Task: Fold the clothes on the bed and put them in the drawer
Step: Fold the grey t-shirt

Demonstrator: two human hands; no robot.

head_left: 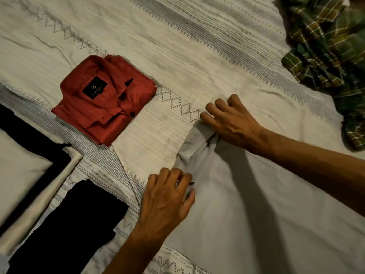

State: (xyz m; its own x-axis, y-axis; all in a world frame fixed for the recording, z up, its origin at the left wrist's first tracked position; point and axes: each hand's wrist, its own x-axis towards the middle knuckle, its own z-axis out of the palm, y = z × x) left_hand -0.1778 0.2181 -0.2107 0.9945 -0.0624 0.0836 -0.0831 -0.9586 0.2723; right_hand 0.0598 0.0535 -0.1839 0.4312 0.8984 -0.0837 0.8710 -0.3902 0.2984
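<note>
Two hands work one garment: a pale grey shirt [246, 204] lies spread on the bed [177, 46], taken here as landmark. Right hand [229, 121] sits at the shirt's far edge, fingers curled over bunched fabric that looks like the collar; grip reads as closed on that cloth, though the thumb is hidden under the palm. Left hand [167, 196] is at the shirt's near-left edge, fingers curled and pinching a fold of the same cloth, a small dark detail (button or tag, cannot tell) at the fingertips. Judgement: both hands hold the top edge apart to pull it taut and square, so the body lies smooth for the first fold; the bulk of the shirt trails toward the wearer and right, which suits that aim. Left of the grey shirt and farther up the bed, well apart, a red shirt [104, 99] lies folded, collar and label up, evidently parked as finished. Left of the grey shirt at the near side, a folded black garment [79, 220] and, beyond it at the picture's left edge, a stack in cream and black [29, 178]. Far right of the grey shirt, a crumpled green plaid garment [325, 46] waits unfolded. No drawer in view; stowing not yet begun.
</note>
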